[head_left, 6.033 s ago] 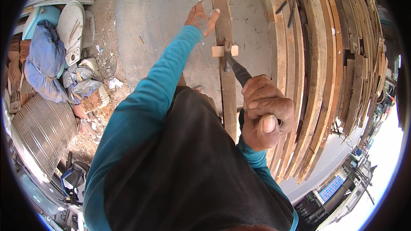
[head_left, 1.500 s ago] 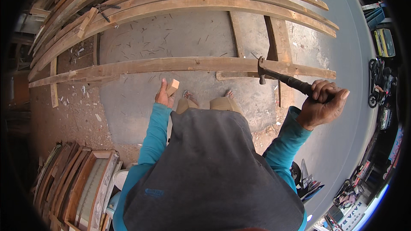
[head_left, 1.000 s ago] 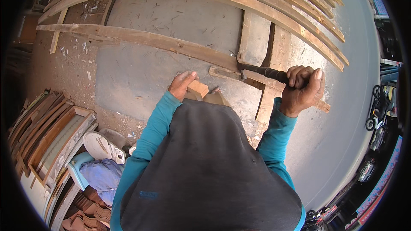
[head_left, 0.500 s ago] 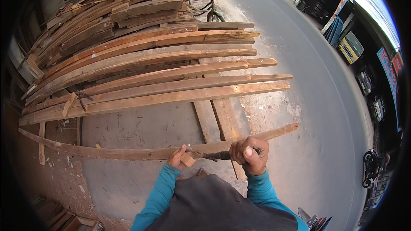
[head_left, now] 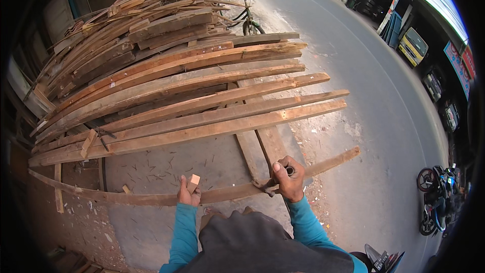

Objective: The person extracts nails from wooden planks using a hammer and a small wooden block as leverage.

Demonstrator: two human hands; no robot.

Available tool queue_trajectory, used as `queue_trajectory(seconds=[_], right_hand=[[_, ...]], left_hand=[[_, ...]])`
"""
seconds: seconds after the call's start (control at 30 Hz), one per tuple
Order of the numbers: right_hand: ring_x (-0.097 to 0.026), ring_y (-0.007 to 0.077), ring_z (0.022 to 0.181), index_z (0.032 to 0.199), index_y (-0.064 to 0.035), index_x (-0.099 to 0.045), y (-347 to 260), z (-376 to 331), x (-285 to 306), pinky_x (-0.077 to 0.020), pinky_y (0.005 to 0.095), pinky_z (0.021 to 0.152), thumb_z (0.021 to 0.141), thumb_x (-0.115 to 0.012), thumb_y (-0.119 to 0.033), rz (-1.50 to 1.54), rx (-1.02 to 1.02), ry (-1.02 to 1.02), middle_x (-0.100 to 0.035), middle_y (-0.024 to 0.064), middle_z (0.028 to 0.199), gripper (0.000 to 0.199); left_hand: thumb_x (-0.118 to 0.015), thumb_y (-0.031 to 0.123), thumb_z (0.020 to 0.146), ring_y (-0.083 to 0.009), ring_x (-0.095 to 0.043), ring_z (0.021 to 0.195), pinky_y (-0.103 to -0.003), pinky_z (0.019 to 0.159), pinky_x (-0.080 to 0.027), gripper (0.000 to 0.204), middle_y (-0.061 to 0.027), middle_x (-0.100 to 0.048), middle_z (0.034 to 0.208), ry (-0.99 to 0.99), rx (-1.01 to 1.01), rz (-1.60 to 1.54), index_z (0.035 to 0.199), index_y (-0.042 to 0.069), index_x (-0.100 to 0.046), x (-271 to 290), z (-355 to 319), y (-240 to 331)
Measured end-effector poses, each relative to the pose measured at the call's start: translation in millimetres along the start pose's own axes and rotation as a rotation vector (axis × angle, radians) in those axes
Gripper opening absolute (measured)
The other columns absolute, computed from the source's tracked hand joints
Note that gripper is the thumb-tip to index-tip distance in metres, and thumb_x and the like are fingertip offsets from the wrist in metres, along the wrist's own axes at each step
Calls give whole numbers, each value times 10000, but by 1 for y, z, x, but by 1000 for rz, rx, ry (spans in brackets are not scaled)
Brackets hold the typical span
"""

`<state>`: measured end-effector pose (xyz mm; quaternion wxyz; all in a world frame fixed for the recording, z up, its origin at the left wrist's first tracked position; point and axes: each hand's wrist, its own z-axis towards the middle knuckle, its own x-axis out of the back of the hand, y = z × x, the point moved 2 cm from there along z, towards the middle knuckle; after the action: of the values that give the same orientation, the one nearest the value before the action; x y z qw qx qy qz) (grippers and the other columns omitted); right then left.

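A small pale wood block (head_left: pixel 193 183) is in my left hand (head_left: pixel 188 195), which is closed round it just above a long narrow wooden beam (head_left: pixel 230 193). My right hand (head_left: pixel 290 179) grips the handle of a dark claw tool (head_left: pixel 266 188); whether it is a hammer or a nail puller I cannot tell. Its handle points up at me and ends in a round hollow opening. The tool's head is low at the beam, where that crosses a plank support (head_left: pixel 273 154). Part of the handle is hidden by my fingers.
Several long beams (head_left: pixel 212 121) lie side by side ahead, with dark pincers (head_left: pixel 103 134) and a wood offcut (head_left: pixel 88 142) on them. Behind is a large timber pile (head_left: pixel 166 23). Bent nails litter the ground. A bicycle (head_left: pixel 247 20) and road are beyond; motorcycles (head_left: pixel 437 187) stand right.
My left hand has moved left with the block and turned it upward. The claw tool has swung from lying leftward to standing more upright, its head now farther right along the beam.
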<state>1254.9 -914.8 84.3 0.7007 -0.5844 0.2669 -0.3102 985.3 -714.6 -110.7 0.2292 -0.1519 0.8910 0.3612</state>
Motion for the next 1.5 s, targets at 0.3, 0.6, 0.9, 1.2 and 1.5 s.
queue_trajectory(seconds=[0.3, 0.6, 0.9, 1.2, 1.5], right_hand=[[-415, 47, 581, 777, -45, -561, 8, 17, -7, -333, 249, 515, 934, -719, -180, -11, 14, -15, -496, -36, 615, 260], [-488, 60, 579, 819, -46, -567, -17, 16, 9, -395, 239, 530, 953, -706, -215, -19, 2, -135, -567, -9, 651, 256], [-481, 80, 553, 804, -46, -506, 8, 18, 70, -387, 252, 499, 971, -659, -141, 48, 28, -248, -549, 29, 640, 246], [-509, 136, 570, 836, -31, -491, -10, 51, 134, -413, 278, 526, 996, -638, -192, 206, 188, -393, -574, 87, 683, 270], [-506, 113, 501, 822, -37, -496, 1, 67, 67, -404, 257, 466, 1002, -635, -197, 94, -7, -552, -557, 78, 599, 278]], left_hand=[[-779, 206, 895, -196, -636, 947, -346, 822, -540, 383, -90, -641, 1046, -33, -178, 194, 1150, 30, -553, 33, -40, -30], [-835, 145, 808, -210, -638, 941, -345, 825, -535, 399, -122, -651, 1036, 324, -654, 792, 1080, -12, -589, 63, -81, -56], [-827, 191, 826, -202, -632, 831, -338, 707, -549, 442, -127, -646, 1002, 535, -635, 756, 1110, -9, -554, 65, -89, -147], [-822, 380, 803, -308, -654, 1018, -423, 899, -529, 576, -166, -675, 1123, 605, -537, 890, 1214, 60, -576, -41, -80, -164], [-827, 319, 816, -245, -659, 1001, -379, 878, -526, 512, -148, -688, 1086, 705, -542, 772, 1174, 45, -584, -35, -88, -151]])
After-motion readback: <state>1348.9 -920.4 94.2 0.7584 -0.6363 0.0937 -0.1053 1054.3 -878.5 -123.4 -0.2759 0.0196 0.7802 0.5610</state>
